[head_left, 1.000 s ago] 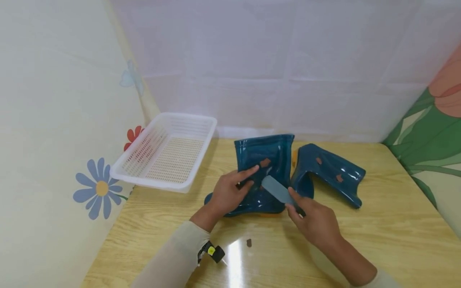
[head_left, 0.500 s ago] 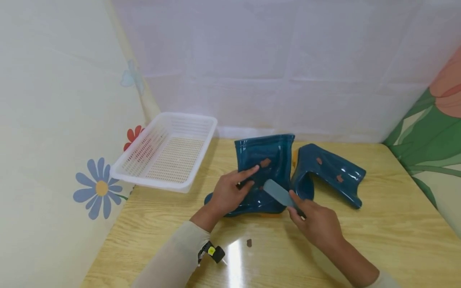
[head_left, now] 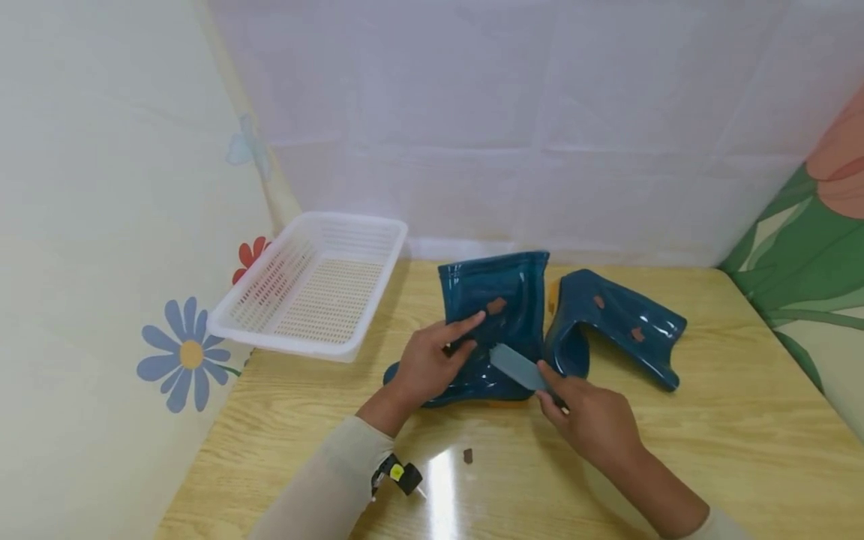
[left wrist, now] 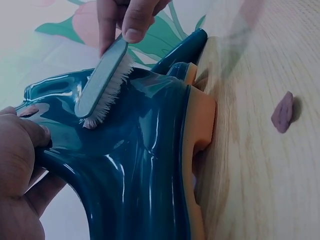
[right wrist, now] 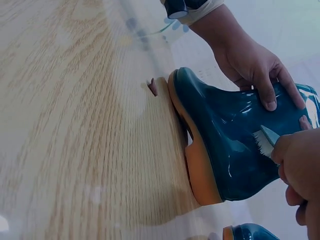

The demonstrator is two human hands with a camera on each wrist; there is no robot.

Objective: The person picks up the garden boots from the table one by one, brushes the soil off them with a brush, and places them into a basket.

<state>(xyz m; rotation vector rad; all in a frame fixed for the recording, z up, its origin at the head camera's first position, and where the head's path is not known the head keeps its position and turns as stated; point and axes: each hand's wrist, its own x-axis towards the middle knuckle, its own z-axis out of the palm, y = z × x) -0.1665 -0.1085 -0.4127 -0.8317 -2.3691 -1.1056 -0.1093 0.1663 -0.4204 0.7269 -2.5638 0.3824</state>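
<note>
Left hand (head_left: 430, 361) gripped a boot (head_left: 511, 328), thumb and forefinger spread; right hand (head_left: 597, 421) pinched a brush (head_left: 517, 367), which had slid slightly toward seven o'clock.

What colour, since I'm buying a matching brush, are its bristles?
White; the bristles show best in the left wrist view.

You get a bright, evenly lit head view, slightly soft, with white glare on the worktop (head_left: 520, 487) and a faint shadow beside the basket (head_left: 351, 349). Your wrist views are dimmer and cooler; highlights streak the nearer boot (left wrist: 135, 160), and the backdrop (right wrist: 285, 40) looks washed out.
</note>
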